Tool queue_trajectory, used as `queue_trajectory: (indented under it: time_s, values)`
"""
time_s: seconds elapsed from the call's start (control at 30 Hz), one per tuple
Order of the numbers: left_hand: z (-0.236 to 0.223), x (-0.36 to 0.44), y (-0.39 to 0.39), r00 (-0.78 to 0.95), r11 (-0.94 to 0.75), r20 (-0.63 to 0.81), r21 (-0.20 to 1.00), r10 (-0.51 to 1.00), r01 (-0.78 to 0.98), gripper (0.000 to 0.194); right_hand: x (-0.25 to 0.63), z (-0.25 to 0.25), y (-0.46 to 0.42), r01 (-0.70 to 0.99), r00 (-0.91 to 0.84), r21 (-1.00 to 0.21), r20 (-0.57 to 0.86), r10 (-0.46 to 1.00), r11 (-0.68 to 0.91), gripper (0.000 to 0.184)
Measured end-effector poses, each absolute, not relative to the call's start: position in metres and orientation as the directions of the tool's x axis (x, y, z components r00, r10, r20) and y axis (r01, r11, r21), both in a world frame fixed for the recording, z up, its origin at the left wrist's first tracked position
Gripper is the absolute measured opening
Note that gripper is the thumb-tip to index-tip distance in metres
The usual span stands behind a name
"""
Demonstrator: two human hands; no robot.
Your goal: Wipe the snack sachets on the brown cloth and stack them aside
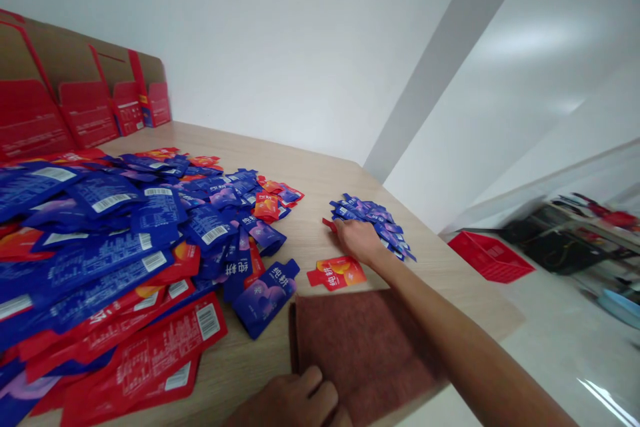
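My right hand reaches across the table, its fingers closed on a red sachet of which only a corner shows. It is beside a small pile of blue sachets. A single red sachet with an orange fruit print lies flat just below that hand. At the bottom, my left hand rests with curled fingers at the left edge of a folded reddish-brown cloth. What those fingers hold, if anything, is hidden. A blue sachet with purple fruit lies left of the cloth.
A large heap of mixed blue and red sachets covers the left of the wooden table. Red cardboard boxes stand open along the wall behind. Off the right edge, a red crate and blurred shelving sit lower down.
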State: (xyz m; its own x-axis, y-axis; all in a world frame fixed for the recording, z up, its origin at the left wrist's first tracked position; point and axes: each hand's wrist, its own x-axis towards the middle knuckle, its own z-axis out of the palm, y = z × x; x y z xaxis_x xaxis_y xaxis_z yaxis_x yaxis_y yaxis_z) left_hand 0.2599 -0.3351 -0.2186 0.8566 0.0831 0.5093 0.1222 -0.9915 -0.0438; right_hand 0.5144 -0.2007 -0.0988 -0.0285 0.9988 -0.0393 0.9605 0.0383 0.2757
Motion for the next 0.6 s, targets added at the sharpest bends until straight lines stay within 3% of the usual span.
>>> queue_trajectory:
  time_s: [0.13,0.3,0.37,0.47,0.53,0.6]
  values:
    - [-0.219,0.259,-0.338,0.885,-0.991,0.458,-0.057,0.084,0.123,0.032,0.511,-0.082,-0.208,0.983,0.020,0.179,0.086,0.996,-0.035,0.034]
    - [-0.215,0.257,-0.339,0.878,-0.988,0.466,-0.055,0.103,0.145,0.038,0.496,-0.059,-0.259,1.000,-0.006,0.011,0.223,0.975,0.003,0.043]
    - [-0.213,0.256,-0.339,0.871,-0.988,0.482,-0.065,0.089,0.137,0.037,0.487,-0.064,-0.292,0.988,-0.053,-0.130,0.236,0.970,0.086,0.042]
    - [-0.211,0.256,-0.339,0.861,-0.986,0.502,-0.094,0.074,0.139,0.032,0.474,-0.089,-0.341,0.879,-0.076,-0.450,0.200,0.977,0.160,0.040]
    - [-0.212,0.257,-0.340,0.847,-0.982,0.524,-0.103,0.083,0.160,0.029,0.466,-0.109,-0.365,0.859,-0.101,-0.475,0.213,0.972,0.193,0.043]
    - [-0.214,0.258,-0.341,0.820,-0.978,0.566,-0.108,0.087,0.178,0.025,0.460,-0.125,-0.380,0.887,-0.159,-0.386,0.261,0.952,0.254,0.049]
